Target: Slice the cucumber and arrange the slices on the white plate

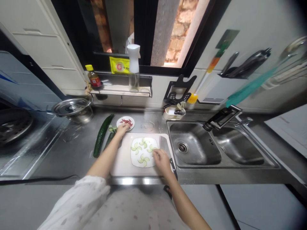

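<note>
A small white dish (131,126) holds red dried pieces (126,121) that look like goji berries. Over its front edge, my left hand (123,129) dips in with its fingers drawn together; whatever they grip is hidden. On a white square plate (137,161), thin green-edged cucumber slices (144,159) lie in several pinwheel shapes. My right hand (161,158) is at the plate's right side, fingertips pinched beside the right pinwheel, and anything between them is too small to name. Under the plate is a pale cutting board (120,167).
A knife (165,143) lies along the board's right side, beside a double sink (195,161). To the left are a whole cucumber (102,135), a cut cucumber piece (109,140) and a lidded steel pot (80,111). A shelf (144,92) holds a sauce bottle (94,78) and spray bottle (133,67).
</note>
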`<state>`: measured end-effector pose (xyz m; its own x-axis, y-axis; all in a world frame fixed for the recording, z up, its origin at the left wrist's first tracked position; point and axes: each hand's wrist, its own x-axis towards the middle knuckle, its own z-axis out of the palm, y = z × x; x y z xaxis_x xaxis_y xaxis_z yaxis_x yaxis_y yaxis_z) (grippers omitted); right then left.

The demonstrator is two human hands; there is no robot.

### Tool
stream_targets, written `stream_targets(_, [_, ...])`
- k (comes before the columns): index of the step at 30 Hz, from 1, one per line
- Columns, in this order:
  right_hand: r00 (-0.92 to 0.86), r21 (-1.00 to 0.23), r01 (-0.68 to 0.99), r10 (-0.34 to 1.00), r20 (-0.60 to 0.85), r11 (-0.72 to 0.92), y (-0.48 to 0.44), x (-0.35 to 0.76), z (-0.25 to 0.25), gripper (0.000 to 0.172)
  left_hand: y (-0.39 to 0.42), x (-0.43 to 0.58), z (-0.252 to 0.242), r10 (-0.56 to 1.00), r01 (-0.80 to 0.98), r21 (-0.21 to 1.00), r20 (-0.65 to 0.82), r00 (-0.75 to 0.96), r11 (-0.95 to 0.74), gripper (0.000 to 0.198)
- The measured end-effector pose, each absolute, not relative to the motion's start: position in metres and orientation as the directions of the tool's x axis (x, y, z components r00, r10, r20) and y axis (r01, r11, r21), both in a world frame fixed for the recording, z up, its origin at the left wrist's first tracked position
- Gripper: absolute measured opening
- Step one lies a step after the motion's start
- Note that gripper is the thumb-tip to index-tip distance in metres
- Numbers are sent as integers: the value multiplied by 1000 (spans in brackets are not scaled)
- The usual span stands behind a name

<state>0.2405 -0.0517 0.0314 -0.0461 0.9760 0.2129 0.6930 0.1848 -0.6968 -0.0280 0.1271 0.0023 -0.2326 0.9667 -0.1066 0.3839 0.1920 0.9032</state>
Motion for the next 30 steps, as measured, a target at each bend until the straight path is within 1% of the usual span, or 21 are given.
stream_targets(5, [-82, -706, 675, 972, 221, 217, -30, 228, 48, 26, 107, -19, 9, 972, 247, 951, -144, -185, 188, 38])
stream_targets(9, [-84, -733, 628, 959, 270, 261, -10, 217, 64, 25, 86, -11, 23, 978, 112, 975, -177, -110, 189, 43])
stream_targets(11, [-81, -746, 604, 953, 294, 281, -2, 212, 74, 25, 76, -8, 33, 985, 88, 983, -157, -67, 162, 45])
stream_targets(14, [-78, -755, 584, 946, 315, 299, 9, 205, 89, 25, 62, -4, 49, 992, 37, 991, -128, 3, 128, 41])
stream_targets(16, [-95, -781, 542, 946, 311, 311, 15, 201, 97, 23, 54, -2, 59, 995, 59, 994, -90, 47, 88, 36])
stream_targets(20, [-161, -817, 458, 937, 310, 349, 23, 195, 107, 18, 45, 2, 77, 981, 102, 990, 79, 175, -97, 27])
stream_targets(22, [-194, -827, 431, 932, 305, 361, 25, 193, 108, 17, 41, 4, 83, 968, 100, 981, 142, 207, -166, 25])
stream_targets(25, [-213, -835, 419, 933, 291, 356, 26, 191, 105, 17, 38, 7, 86, 961, 112, 974, 168, 221, -196, 24])
stream_targets(30, [-205, -830, 421, 930, 306, 366, 26, 189, 99, 16, 36, 7, 86, 957, 133, 972, 155, 246, -192, 25])
